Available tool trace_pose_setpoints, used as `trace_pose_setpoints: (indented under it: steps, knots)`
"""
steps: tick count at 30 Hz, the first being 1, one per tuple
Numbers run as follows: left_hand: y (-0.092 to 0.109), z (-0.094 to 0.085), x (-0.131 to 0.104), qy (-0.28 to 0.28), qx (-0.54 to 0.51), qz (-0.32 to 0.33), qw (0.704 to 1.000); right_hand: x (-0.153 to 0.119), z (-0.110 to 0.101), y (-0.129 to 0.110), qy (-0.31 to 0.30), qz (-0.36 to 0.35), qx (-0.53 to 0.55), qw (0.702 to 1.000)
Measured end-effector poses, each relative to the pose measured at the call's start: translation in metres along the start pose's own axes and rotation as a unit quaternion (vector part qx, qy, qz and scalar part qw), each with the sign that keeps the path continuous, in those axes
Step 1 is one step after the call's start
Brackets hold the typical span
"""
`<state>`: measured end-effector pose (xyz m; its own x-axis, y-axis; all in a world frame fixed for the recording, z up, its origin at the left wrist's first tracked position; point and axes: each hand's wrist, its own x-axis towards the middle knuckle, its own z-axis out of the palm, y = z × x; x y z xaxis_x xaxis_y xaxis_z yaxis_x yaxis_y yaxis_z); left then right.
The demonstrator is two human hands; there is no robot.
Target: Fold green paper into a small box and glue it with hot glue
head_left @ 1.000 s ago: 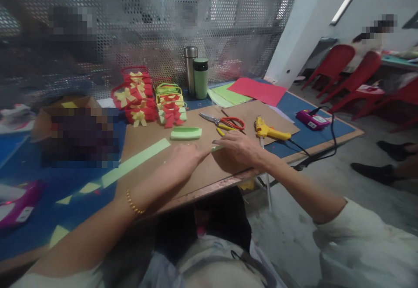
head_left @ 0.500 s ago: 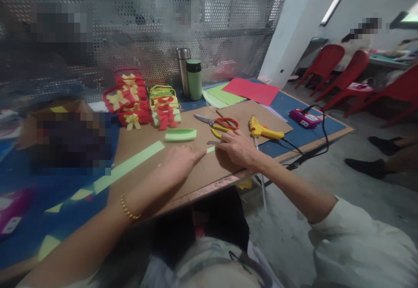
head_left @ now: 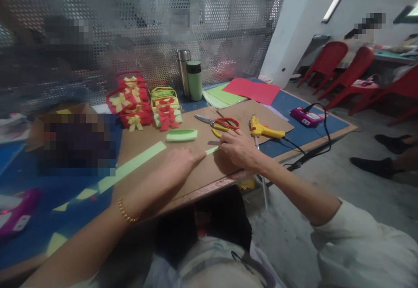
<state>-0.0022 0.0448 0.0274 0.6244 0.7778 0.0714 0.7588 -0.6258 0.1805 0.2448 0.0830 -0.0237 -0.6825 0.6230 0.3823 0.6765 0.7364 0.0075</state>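
A narrow light green paper strip [head_left: 212,150] shows between my two hands, low over the brown cardboard. Its left end meets the fingertips of my left hand [head_left: 181,160], which are closed on it. My right hand [head_left: 237,149] has curled fingers around the other end, hiding the rest of it. Just beyond lie a small grey flat piece [head_left: 214,143], yellow-handled pliers [head_left: 219,132] and scissors with orange handles [head_left: 225,123]. A folded light green paper piece [head_left: 181,135] rests behind my left hand. A long pale green strip [head_left: 132,166] stretches off to the left.
Red paper baskets with yellow bows [head_left: 134,100] and green ones with red bows [head_left: 167,109] stand at the back. A yellow glue gun [head_left: 266,131] lies right, its cord running near a purple box [head_left: 306,117]. Two bottles [head_left: 195,81] stand behind. A person sits far right.
The view has shifted slightly. A little more of the green strip shows between my hands, and my hands stay in nearly the same place.
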Motion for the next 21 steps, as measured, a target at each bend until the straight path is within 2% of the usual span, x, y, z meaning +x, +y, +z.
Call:
trace_pose_setpoints:
  steps: [3,6,10,13,18,21]
  knots:
    - [0.005,-0.009,-0.004,-0.024,0.030,0.013,0.999,0.005,0.000,-0.007,-0.009,-0.032,0.034,0.999]
    - [-0.004,-0.009,-0.012,-0.025,0.011,0.026,0.999,0.007,0.004,-0.011,-0.033,-0.038,0.059,0.997]
    - [-0.023,-0.002,-0.031,-0.032,-0.025,-0.015,0.999,0.007,0.010,-0.008,-0.026,-0.039,0.075,0.996]
    - [-0.030,-0.002,-0.040,-0.033,-0.055,-0.046,0.997,0.008,0.011,-0.006,-0.023,-0.043,0.076,0.996]
    - [-0.039,-0.009,-0.031,-0.005,-0.093,-0.031,0.995,0.012,0.011,-0.008,-0.016,-0.038,0.071,0.997]
    - [-0.053,-0.020,-0.013,0.040,-0.036,-0.048,0.997,0.013,0.010,-0.010,-0.005,-0.044,0.070,0.997]
